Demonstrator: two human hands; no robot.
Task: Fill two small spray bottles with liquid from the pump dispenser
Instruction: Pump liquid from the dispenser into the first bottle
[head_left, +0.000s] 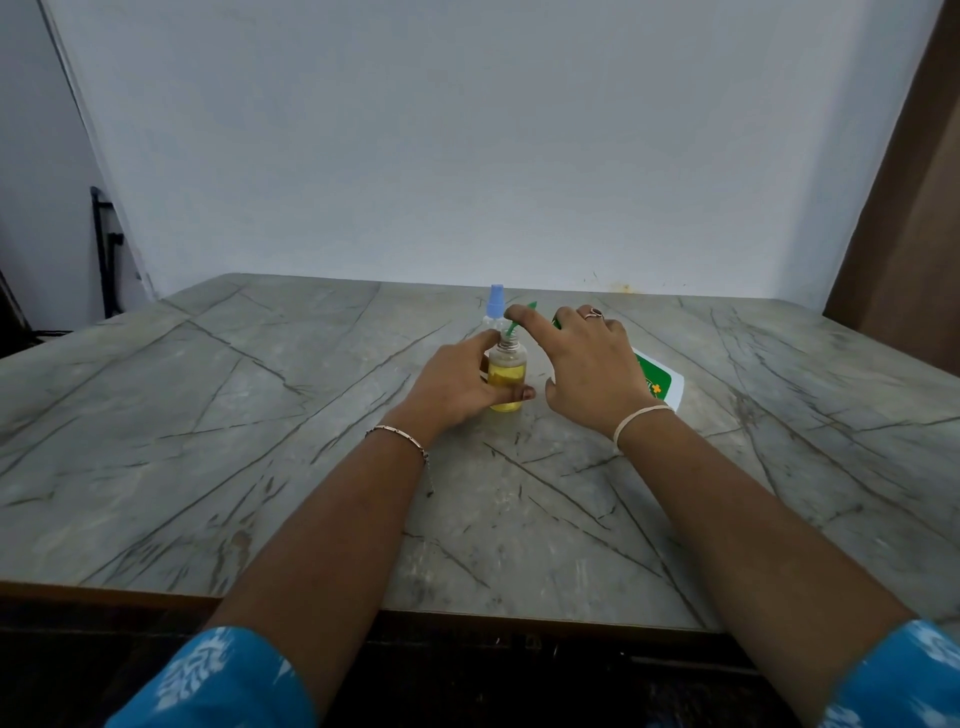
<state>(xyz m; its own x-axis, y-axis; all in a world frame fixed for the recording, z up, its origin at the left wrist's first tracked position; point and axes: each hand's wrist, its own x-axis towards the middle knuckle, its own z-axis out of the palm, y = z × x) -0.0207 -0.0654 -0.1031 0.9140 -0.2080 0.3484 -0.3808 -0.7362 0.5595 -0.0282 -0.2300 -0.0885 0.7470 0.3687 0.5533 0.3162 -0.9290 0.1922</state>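
Left hand (462, 384): clenched round the open spray bottle (508, 371), thumb across its front, holding it upright on the desk (260, 441).
Right hand (592, 364): just right of that bottle, grasping nothing; its fingers are stretched out, with the forefinger tip lying on the green spout (514, 326).
Open spray bottle: clear, cap off, threaded neck bare. Yellow liquid fills roughly the lower two thirds.
Green spout: its tip sits at the bottle's neck.
Pump dispenser (662, 382): white with a green label, right of the bottle and mostly hidden by the right hand. Its level cannot be seen.
Second spray bottle (496, 301): directly behind the open one, blue sprayer fitted. Its contents cannot be told.
Risk, overflow: the neck is narrow and the level is nearing the shoulder, so further presses would likely spill liquid.
Risk, miss: if the spout tip slips off the neck, liquid would probably run onto the desk.
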